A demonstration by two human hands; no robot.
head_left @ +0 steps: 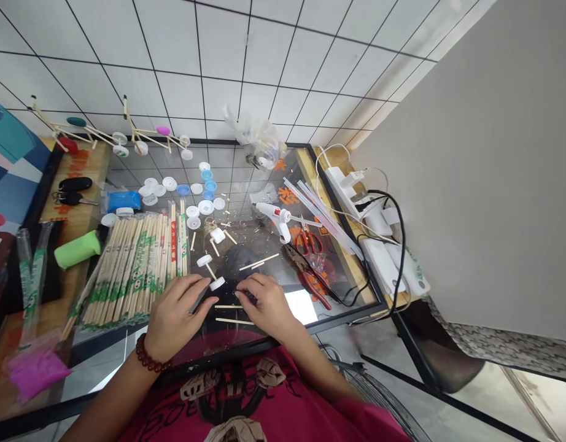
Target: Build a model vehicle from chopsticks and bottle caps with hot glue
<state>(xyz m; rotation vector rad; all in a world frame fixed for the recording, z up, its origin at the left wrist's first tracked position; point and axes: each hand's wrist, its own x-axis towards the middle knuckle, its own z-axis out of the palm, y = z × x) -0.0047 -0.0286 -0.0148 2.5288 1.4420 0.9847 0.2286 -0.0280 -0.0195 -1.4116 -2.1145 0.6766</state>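
Observation:
My left hand (175,314) lies on the glass table top (246,245) with its fingers spread, and holds nothing. Its fingertips are next to a white bottle cap (217,283) fixed on a short wooden stick. My right hand (266,307) is curled, its fingertips pinching a small dark tool (246,297). Two thin wooden sticks (230,307) lie flat between my hands. Another stick (259,263) lies just beyond my right hand.
Wrapped chopsticks (135,264) lie in a row to the left. Loose white and blue caps (191,191) lie further back. A glue gun (276,218), red scissors (310,242), pliers (313,279), glue sticks (322,215) and a power strip (356,187) with cables are on the right.

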